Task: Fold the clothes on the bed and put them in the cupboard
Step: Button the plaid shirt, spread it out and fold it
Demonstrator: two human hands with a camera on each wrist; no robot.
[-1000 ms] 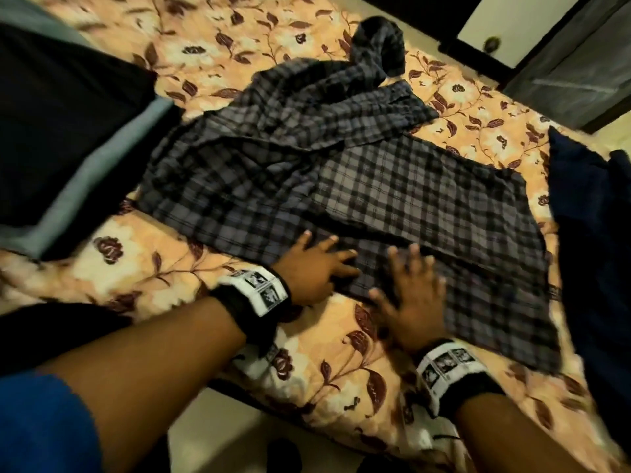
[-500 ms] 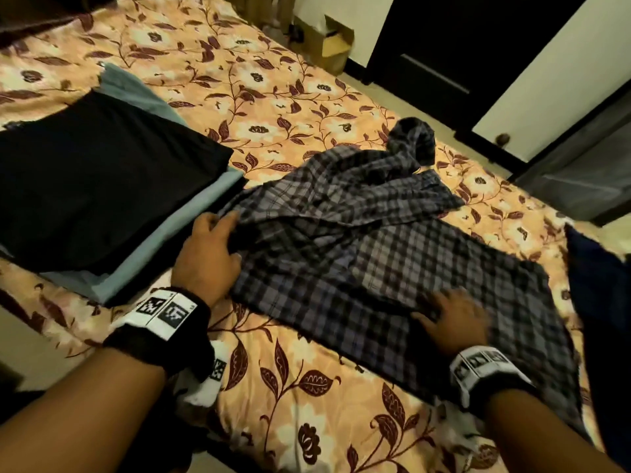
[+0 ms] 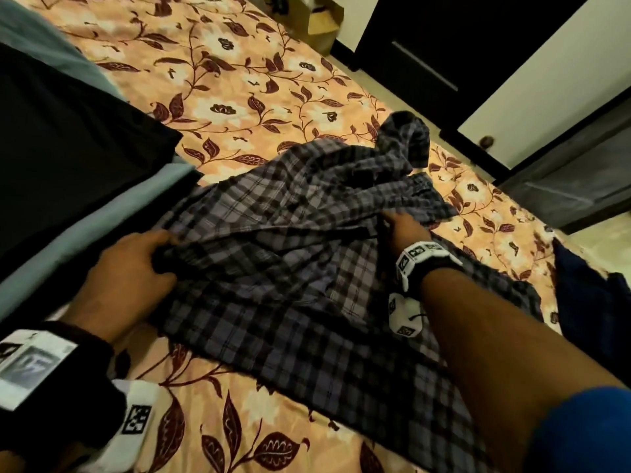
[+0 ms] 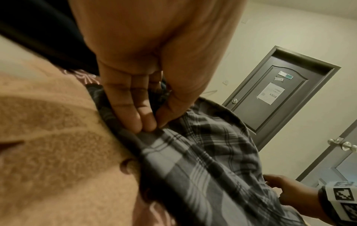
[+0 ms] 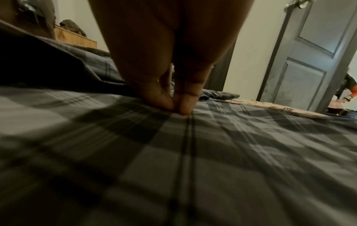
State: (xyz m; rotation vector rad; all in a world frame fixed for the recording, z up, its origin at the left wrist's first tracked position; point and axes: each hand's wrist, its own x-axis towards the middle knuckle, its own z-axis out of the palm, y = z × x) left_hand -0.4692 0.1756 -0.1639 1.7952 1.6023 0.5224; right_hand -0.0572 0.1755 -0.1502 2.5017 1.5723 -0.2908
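A grey and black plaid shirt (image 3: 290, 261) lies rumpled on the floral bed sheet (image 3: 239, 80), with one sleeve bunched up at its far end. My left hand (image 3: 164, 249) pinches the shirt's left edge between thumb and fingers (image 4: 142, 120), close to the folded stack. My right hand (image 3: 387, 216) reaches across the shirt (image 5: 212, 152) to its far right part, and thumb and fingertips (image 5: 185, 107) meet on the cloth in a pinch. In the left wrist view the shirt (image 4: 203, 160) rises from the pinch as a ridge.
A folded stack of black and grey-blue clothes (image 3: 68, 148) sits at the left, touching the shirt. A dark blue garment (image 3: 597, 302) lies at the right bed edge. Beyond the bed are a dark cupboard door (image 3: 444, 46), a white door (image 3: 546, 80) and a cardboard box (image 3: 321, 18).
Both hands left the shirt's near hem, where they lay flat. The left went to the shirt's left edge and took hold; the right reached forward to the far side and pinched the cloth.
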